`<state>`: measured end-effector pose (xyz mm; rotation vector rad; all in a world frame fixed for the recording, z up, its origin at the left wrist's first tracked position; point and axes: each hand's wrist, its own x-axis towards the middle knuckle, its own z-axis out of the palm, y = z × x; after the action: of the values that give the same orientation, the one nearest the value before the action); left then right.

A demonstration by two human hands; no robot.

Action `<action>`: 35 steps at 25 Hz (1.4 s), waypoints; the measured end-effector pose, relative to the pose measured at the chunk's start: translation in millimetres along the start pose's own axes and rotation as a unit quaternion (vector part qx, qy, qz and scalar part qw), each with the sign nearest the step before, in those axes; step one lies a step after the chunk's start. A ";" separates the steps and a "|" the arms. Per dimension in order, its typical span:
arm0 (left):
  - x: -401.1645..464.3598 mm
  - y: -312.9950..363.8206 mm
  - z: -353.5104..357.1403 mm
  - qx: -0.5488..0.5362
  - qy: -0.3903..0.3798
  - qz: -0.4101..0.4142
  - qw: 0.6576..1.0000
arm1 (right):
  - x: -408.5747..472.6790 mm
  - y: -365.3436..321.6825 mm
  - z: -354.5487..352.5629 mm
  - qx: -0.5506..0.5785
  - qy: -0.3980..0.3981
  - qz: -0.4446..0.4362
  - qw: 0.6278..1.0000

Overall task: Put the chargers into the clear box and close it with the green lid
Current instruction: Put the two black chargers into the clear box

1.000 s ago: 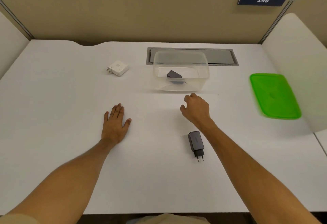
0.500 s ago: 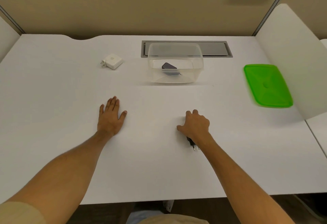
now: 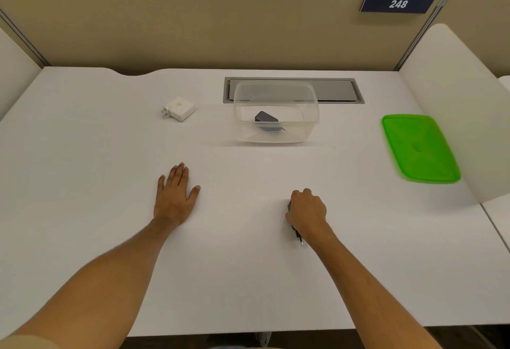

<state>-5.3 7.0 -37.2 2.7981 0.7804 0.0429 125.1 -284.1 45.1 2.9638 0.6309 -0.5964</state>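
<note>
Evidently, the black charger (image 3: 296, 234) at five o'clock was being grasped by the right hand (image 3: 306, 212), while the left hand (image 3: 174, 199) lay flat and empty. A lift toward the clear box (image 3: 276, 113) at twelve o'clock was called for; the white charger (image 3: 179, 108) and green lid (image 3: 419, 148) remained outside.

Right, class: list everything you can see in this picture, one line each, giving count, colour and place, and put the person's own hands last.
clear box: one, see-through, far middle of the table, open
dark charger in the box: one, dark grey, on the box floor
white charger: one, white, on the table left of the box
black charger: one, black, under the right hand, pins showing
green lid: one, green, right side of the table
table: one, white
number sign: one, dark blue, reads 248, on the partition
left hand: flat on the table
right hand: closed over the black charger
</note>
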 end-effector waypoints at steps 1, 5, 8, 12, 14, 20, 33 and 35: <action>-0.1 0.6 -0.2 0.001 0.000 0.000 1.000 | 3.6 -1.2 -5.0 0.001 0.001 -0.003 1.000; -0.3 0.2 -0.6 0.007 0.000 0.000 1.000 | 24.2 -10.2 -39.1 0.029 0.029 -0.015 0.999; -1.2 0.8 -0.8 0.007 0.003 0.001 1.000 | 44.6 -21.2 -76.7 0.053 0.079 -0.030 0.995; -0.4 -0.3 -0.6 0.001 0.005 0.002 1.000 | 78.5 -47.0 -129.4 0.067 0.148 -0.073 0.984; -0.4 -0.6 -1.6 0.000 0.002 0.001 1.000 | 97.2 -62.5 -152.0 0.059 0.176 -0.098 0.978; -0.5 -0.3 -4.3 0.002 -0.006 -0.001 1.000 | 160.7 -90.2 -184.9 0.006 0.205 -0.108 0.973; 0.3 -0.9 -4.3 -0.008 -0.005 -0.003 1.000 | 246.8 -74.5 -142.8 -0.079 0.108 -0.039 0.990; 0.8 -1.2 -3.3 -0.006 -0.005 -0.002 1.000 | 251.4 -71.0 -135.0 -0.077 0.097 -0.032 0.992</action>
<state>-5.5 9.1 -34.3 2.7827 0.7814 0.0320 356.8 -105.7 76.0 2.8864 0.7536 -0.2518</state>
